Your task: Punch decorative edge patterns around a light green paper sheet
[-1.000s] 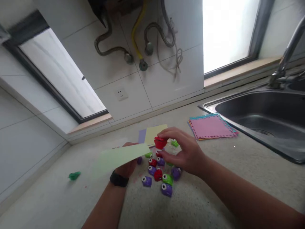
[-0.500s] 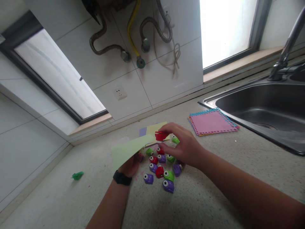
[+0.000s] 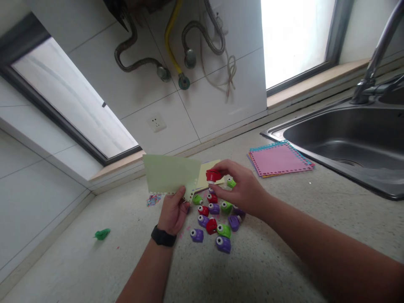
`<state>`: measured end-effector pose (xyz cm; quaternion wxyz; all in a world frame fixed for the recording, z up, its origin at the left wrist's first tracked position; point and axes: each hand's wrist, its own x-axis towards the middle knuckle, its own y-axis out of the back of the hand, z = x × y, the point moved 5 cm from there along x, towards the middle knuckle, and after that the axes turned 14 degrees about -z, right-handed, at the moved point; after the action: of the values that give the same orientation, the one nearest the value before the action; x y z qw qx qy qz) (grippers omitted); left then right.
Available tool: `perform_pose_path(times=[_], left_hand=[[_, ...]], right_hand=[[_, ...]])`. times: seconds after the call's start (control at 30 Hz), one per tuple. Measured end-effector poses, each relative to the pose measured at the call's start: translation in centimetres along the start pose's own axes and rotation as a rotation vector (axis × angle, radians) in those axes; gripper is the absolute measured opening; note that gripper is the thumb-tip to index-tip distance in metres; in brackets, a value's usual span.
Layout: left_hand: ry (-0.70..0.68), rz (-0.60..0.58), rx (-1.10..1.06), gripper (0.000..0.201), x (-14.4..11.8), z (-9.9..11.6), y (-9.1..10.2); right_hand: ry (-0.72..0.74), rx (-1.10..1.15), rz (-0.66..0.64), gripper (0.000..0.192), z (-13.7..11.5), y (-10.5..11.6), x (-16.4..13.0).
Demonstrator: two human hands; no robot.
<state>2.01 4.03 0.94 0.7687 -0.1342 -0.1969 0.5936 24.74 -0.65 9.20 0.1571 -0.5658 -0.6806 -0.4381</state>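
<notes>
We're pinching the floppy green paper by its bottom edge with our left hand (it bends easily), right hand gripping the red punch.

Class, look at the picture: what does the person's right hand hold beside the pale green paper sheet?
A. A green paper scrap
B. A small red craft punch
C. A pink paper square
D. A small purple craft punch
B: the right hand pinches a small red plastic craft punch at the right edge of the pale green paper sheet, which the left hand holds up.
</notes>
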Motion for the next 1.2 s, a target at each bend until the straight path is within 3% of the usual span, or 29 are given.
perform_pose_path(times=[0.8, 0.97, 1.2], left_hand=[[-0.003, -0.024, 0.110, 0.032, -0.3, -0.1, -0.4], [-0.032, -0.020, 0.214, 0.025, -0.3, 0.9, -0.2], [-0.027, -0.072, 0.346, 0.021, -0.6, 1.9, -0.1]], right_hand=[[-0.079, 0.157, 0.014, 0.024, 0.1, -0.1, -0.1], [-0.220, 0.301, -0.068, 0.023, 1.7, -0.6, -0.1], [-0.411, 0.643, -0.307, 0.023, 3.0, -2.6, -0.4]])
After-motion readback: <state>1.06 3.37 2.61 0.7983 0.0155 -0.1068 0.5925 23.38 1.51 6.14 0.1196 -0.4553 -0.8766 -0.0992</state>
